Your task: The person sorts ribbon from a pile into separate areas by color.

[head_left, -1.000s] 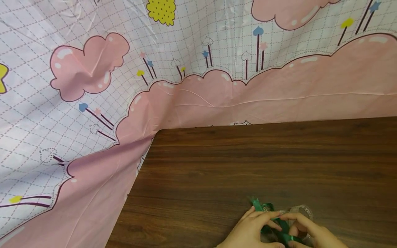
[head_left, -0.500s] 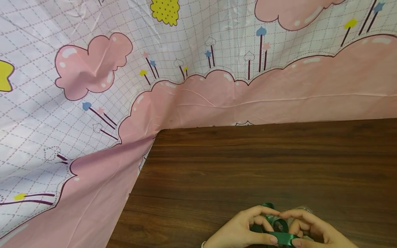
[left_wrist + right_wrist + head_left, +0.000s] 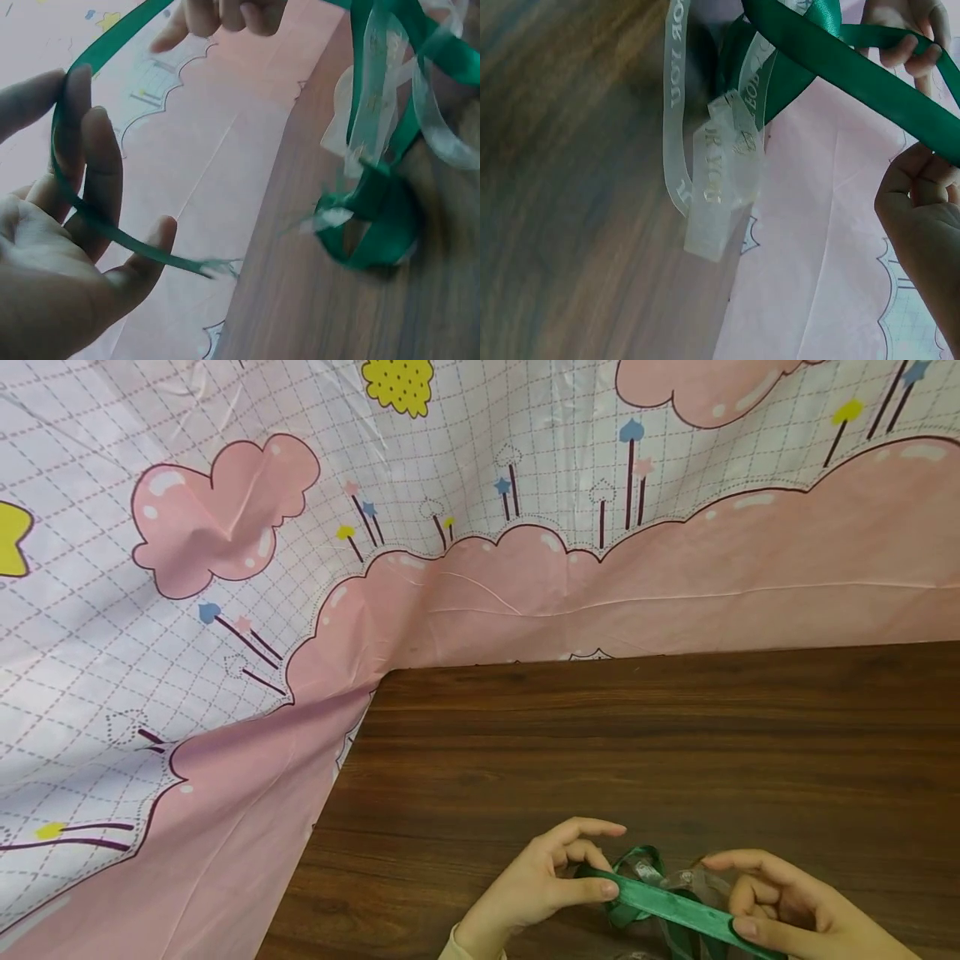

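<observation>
Left hand point(image 3: 528, 885), right hand point(image 3: 798, 902): pinching green ribbon point(image 3: 675, 908)
Left-wrist view: frayed end point(image 3: 211, 268)
Right-wrist view: lettered sheer ribbon point(image 3: 709, 217)
Desk point(image 3: 600, 752): woodgrain
Far: printed sheet point(image 3: 480, 585)

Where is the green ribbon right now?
In the head view's lower right, the green ribbon stretches between the left hand and right hand, near translucent ribbon.

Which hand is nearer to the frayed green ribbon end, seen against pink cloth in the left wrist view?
Left. The frayed end is just beside the left hand; the right hand is farther, at the picture's top.
</observation>
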Motion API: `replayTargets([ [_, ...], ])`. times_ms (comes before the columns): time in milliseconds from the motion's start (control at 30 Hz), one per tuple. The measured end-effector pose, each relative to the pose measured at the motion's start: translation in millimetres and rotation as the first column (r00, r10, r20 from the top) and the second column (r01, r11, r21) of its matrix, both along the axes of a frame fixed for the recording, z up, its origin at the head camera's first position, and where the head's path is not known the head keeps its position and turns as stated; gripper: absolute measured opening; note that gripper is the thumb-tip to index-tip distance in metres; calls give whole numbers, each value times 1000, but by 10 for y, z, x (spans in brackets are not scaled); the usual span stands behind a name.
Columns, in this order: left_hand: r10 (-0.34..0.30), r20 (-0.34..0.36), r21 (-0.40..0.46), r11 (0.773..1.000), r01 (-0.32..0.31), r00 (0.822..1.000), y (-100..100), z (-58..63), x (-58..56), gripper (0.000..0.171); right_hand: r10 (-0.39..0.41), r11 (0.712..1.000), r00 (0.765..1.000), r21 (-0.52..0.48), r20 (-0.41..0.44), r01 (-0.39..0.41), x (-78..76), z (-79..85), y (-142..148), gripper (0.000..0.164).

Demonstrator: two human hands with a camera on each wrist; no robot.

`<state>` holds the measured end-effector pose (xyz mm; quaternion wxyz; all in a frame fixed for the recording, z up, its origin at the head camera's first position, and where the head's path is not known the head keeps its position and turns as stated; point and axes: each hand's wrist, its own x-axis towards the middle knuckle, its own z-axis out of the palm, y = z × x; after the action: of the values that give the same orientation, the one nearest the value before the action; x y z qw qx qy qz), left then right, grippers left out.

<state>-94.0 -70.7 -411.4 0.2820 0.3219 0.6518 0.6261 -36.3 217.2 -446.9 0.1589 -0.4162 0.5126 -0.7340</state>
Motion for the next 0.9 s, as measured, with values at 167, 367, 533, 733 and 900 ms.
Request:
replayTargets([
  [167, 52, 21, 14, 999, -53, 998, -106, 42, -25, 49, -16, 1000, 999, 10, 48, 16, 34, 11, 80, 66],
  [367, 106, 10, 7, 994, -106, 994, -204, 69, -73, 50, 27, 1000, 999, 15, 41, -28, 55, 14, 148, 69],
  [533, 116, -26, 39, 993, -115, 993, -274, 68, -111, 51, 85, 996, 993, 19, 84, -87, 58, 75, 219, 72],
  [733, 181, -11, 38, 983, -180, 983, -355, 90, -118, 50, 142, 990, 981, 1, 130, -143, 77, 124, 271, 74],
  [900, 222, 17, -2, 975, -222, 975, -439, 137, -108, 51, 129, 991, 986, 26, 108, -133, 87, 122, 292, 72],
])
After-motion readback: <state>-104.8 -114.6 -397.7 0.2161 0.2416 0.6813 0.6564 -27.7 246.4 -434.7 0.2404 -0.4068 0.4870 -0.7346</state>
